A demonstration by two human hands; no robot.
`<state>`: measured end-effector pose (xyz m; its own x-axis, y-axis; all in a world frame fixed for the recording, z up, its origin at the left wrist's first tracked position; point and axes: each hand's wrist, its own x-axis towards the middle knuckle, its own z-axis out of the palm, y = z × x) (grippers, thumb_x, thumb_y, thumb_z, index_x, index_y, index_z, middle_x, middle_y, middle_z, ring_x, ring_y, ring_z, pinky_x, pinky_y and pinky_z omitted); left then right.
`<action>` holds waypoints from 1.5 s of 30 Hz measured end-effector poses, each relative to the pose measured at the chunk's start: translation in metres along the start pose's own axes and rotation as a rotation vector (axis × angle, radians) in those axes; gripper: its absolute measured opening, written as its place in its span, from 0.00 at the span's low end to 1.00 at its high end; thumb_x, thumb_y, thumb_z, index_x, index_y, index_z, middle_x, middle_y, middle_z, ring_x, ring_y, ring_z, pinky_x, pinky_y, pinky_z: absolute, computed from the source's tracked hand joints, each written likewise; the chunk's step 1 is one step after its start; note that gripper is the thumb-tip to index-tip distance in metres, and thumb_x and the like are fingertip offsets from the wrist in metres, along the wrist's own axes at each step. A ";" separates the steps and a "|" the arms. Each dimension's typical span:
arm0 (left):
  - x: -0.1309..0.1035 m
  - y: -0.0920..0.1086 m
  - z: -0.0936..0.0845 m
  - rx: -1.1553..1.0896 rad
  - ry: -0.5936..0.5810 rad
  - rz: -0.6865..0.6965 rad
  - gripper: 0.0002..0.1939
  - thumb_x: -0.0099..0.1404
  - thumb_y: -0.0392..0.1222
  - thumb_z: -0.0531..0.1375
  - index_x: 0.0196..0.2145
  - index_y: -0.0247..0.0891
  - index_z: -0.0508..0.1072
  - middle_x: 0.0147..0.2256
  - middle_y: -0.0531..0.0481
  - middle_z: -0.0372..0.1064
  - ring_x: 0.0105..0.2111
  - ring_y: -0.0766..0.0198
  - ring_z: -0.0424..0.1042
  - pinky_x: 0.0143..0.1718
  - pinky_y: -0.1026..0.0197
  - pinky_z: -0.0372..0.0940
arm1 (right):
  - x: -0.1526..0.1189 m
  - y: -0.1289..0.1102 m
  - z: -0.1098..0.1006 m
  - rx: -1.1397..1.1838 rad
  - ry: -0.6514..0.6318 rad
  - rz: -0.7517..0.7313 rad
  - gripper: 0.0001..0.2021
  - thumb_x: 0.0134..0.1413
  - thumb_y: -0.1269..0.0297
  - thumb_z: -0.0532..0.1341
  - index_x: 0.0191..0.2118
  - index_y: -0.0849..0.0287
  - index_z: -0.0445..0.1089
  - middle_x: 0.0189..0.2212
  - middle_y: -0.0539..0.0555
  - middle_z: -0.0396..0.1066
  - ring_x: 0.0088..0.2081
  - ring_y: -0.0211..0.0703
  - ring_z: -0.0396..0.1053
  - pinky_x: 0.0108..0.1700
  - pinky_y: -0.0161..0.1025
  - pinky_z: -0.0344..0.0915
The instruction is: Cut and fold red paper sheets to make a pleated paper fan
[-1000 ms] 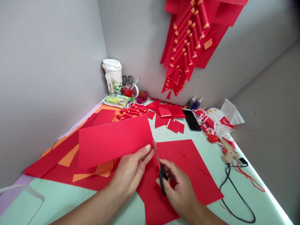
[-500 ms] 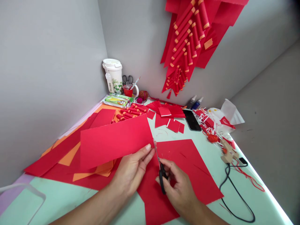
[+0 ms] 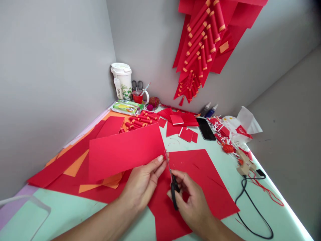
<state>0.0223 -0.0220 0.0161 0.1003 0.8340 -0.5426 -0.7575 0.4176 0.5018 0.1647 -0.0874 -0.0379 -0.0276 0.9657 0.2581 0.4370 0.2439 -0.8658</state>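
Note:
Between thumb and fingers, my left hand (image 3: pixel 142 179) pinches the lower right part of a rectangular red paper sheet (image 3: pixel 125 150), held above the table. Black-handled scissors (image 3: pixel 174 187) are in my right hand (image 3: pixel 192 201), with fingers in the handles. Their narrow blades point up and away, at the sheet's right edge close to my left fingertips; whether they are fully closed is too small to tell. Beneath the hands lies a larger red sheet (image 3: pixel 203 180). More red sheets (image 3: pixel 72 157) and orange paper (image 3: pixel 76 164) are stacked at the left.
Small red rolls (image 3: pixel 140 121), cut red pieces (image 3: pixel 186 134) and a phone (image 3: pixel 205 128) lie farther back. A white cup (image 3: pixel 122 82) stands in the corner. At the right are a beige glue gun (image 3: pixel 245 162) and its looped black cable (image 3: pixel 258 214). Red paper firecrackers (image 3: pixel 200 43) hang on the wall.
The held sheet has shifted slightly right and its left edge has tilted a little. Both hands keep their grips, and the scissors have barely moved.

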 end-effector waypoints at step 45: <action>-0.004 0.000 0.003 -0.016 0.042 -0.007 0.09 0.57 0.20 0.62 0.26 0.29 0.78 0.29 0.44 0.78 0.35 0.62 0.78 0.49 0.57 0.72 | -0.002 0.002 -0.001 0.009 -0.030 0.024 0.20 0.53 0.75 0.56 0.52 0.57 0.67 0.32 0.52 0.71 0.30 0.37 0.70 0.33 0.31 0.69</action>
<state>0.0238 -0.0242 0.0205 0.0792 0.8150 -0.5739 -0.7669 0.4177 0.4873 0.1664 -0.0886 -0.0397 -0.0445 0.9736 0.2241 0.4301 0.2211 -0.8753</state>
